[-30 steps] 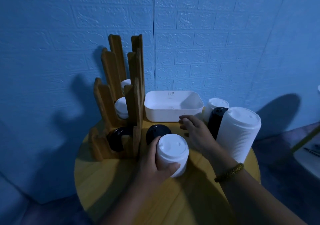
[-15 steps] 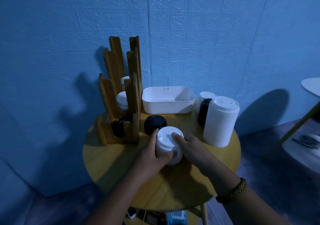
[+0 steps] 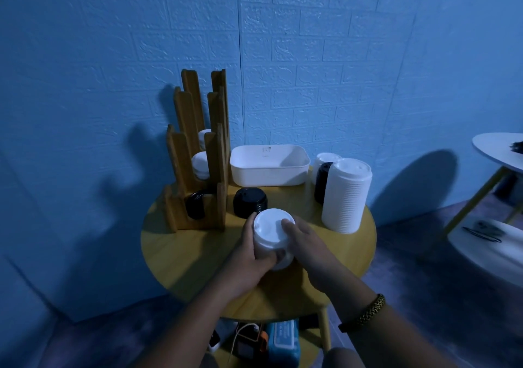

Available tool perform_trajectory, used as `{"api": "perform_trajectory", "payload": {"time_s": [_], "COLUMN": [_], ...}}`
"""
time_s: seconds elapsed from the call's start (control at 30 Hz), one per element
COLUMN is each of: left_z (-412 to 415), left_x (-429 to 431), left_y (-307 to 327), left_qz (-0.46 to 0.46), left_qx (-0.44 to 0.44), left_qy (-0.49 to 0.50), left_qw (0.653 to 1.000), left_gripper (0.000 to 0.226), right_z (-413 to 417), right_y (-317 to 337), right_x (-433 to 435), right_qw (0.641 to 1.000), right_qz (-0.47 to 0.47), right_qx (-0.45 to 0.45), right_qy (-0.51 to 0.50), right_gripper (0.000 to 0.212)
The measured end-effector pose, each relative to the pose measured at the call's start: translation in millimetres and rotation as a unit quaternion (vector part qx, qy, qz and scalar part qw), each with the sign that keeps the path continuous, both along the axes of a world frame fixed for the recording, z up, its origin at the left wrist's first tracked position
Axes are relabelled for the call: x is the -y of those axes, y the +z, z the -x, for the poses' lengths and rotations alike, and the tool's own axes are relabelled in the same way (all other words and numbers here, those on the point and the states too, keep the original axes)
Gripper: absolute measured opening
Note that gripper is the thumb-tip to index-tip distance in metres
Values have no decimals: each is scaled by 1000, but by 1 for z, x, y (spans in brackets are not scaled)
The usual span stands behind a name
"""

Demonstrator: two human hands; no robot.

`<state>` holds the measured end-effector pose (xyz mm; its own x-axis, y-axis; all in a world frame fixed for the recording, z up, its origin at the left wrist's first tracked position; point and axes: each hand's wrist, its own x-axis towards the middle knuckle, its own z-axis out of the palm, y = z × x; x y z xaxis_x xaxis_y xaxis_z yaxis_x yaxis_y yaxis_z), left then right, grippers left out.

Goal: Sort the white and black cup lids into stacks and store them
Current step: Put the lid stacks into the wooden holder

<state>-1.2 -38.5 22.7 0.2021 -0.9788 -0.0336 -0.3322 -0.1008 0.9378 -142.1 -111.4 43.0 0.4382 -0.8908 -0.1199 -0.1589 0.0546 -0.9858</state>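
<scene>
A short stack of white lids (image 3: 268,230) stands on the round wooden table (image 3: 186,254). My left hand (image 3: 249,254) grips its left side and my right hand (image 3: 304,243) wraps its right side, fingers over the top rim. A stack of black lids (image 3: 250,202) sits just behind it. At the right stand a tall white lid stack (image 3: 346,198), a black stack (image 3: 322,181) and another white stack (image 3: 325,159). The wooden rack (image 3: 198,152) at the left holds white lids (image 3: 200,165) in its upper slots and black lids (image 3: 196,203) in the lowest slot.
A white rectangular tub (image 3: 268,164) sits at the table's back, against the blue brick wall. Cables and a blue box (image 3: 283,342) lie on the shelf beneath the table. A white side table (image 3: 498,152) stands at the far right.
My right hand came back from the tub and closed on the white stack beside my left hand. The camera has pulled back and up from the table.
</scene>
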Motion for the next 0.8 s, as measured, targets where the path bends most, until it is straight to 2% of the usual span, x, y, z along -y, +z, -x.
{"api": "perform_trajectory", "payload": {"time_s": [0.1,0.17,0.3,0.37,0.6,0.73,0.8], "left_z": [1,2,-3,-6,-16,-36,-49], "left_x": [1,5,16,18,38,77,102], "left_y": [2,7,11,12,58,97,116], "left_qz": [19,44,59,58,112,142,146], "left_qx": [-80,-117,-131,-126,-102,-125,-122], "left_qy": [12,37,95,102,83,67,62], "left_qw": [997,991,985,985,985,980,980], "left_gripper": [91,76,36,26,37,27,33], "right_z": [-4,-7,-10,-9,-13,-31,-45], "right_y": [-3,-5,-5,1,39,67,83], "right_x": [0,0,-2,-2,19,58,80], "right_qw": [1000,999,998,997,987,978,977], "right_qz": [3,15,27,33,78,93,96], "right_qx": [20,37,62,71,140,187,190], "right_qy": [-15,-22,-9,8,4,-3,-20], "right_gripper": [32,31,29,28,34,33,32]}}
